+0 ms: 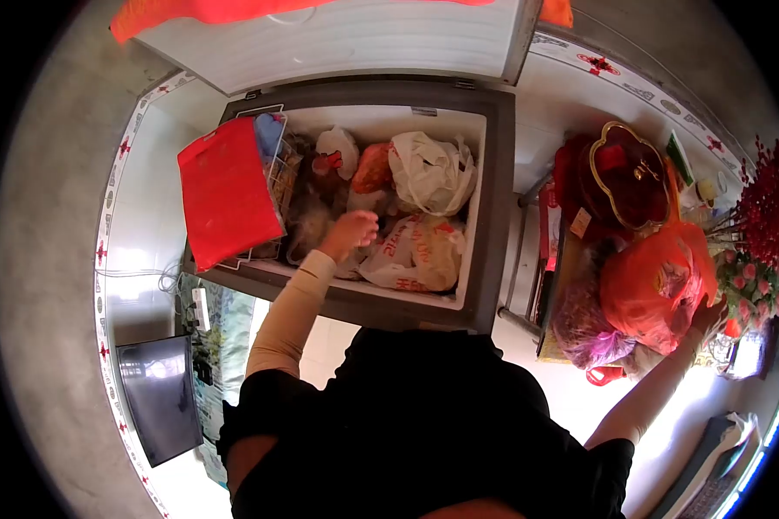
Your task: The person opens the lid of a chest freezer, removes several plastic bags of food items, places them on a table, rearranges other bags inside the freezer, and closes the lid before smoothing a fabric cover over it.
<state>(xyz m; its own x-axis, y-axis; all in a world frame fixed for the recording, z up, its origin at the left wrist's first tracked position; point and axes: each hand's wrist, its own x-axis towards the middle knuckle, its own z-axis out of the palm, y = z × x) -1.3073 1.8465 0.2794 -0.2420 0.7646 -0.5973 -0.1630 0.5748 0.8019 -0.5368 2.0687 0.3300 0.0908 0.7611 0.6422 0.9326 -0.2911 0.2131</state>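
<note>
Freezer (494, 216) under left hand (348, 236), red bag (658, 285) at right hand (710, 317)

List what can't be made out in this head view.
- Right hand: fingers mostly hidden by the red bag; its grip is unclear.
- Left hand: too small to tell whether its fingertips touch anything.
- Knotted white bag: its plastic hides the contents.
- Chest freezer: bags cover its floor.
- Raised lid: cut off by the top edge.
</note>
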